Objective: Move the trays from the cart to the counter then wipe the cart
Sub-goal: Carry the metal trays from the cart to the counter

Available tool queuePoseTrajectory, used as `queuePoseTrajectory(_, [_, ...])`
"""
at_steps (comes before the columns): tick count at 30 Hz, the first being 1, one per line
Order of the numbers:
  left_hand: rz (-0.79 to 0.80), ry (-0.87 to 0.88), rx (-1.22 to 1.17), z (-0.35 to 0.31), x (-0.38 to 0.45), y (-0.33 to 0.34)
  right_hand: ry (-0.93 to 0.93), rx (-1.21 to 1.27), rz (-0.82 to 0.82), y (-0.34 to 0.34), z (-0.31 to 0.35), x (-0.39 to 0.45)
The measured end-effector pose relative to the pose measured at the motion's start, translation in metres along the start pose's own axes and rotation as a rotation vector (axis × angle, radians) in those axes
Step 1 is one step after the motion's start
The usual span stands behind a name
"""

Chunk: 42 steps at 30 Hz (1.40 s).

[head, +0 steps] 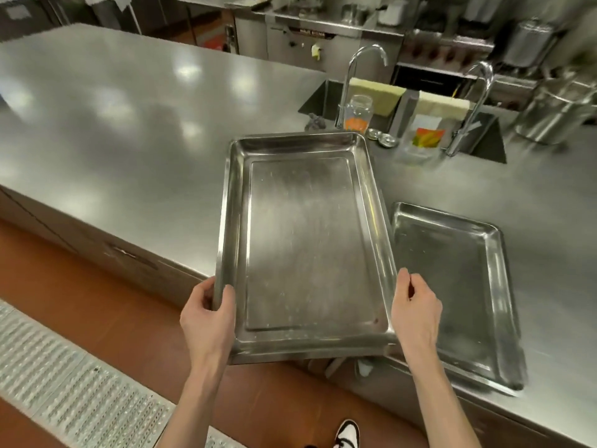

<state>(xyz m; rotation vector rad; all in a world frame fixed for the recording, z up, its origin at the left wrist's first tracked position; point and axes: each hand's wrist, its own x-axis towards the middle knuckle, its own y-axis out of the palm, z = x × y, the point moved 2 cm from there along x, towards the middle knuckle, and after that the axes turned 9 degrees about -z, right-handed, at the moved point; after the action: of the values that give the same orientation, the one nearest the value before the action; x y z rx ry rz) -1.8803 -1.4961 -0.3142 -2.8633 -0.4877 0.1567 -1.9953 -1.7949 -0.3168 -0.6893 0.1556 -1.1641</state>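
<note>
Steel tray (307,240): carried level over the near edge of the counter (129,124), left hand (206,315) and right hand (415,313) each gripping a long rim for balance. Second tray (452,286): resting flat on the counter just right (presumably already delivered), leaving bare space to the left.

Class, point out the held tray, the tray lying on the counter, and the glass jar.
held tray (307,240), head view, flat base.
tray on the counter (452,286), head view, flat base.
glass jar (358,113), head view, its side.
</note>
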Motion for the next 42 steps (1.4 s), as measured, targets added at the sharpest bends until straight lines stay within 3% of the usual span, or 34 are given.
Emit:
queuePoseTrajectory(13, [0.228,0.029,0.094,0.001,-0.06,0.138,0.162,-0.02,-0.168,-0.079,-0.1,0.064])
queuePoseTrajectory(24, [0.374,0.108,0.288,0.03,-0.112,0.236,0.262,-0.114,-0.171,-0.124,-0.181,0.097])
queuePoseTrajectory(33, [0.382,0.163,0.369,0.049,-0.144,0.283,0.358,-0.174,-0.213,-0.126,-0.255,0.108])
queuePoseTrajectory(42, [0.341,0.252,0.432,0.065,-0.159,0.302,0.395,-0.229,-0.188,-0.122,-0.288,0.115])
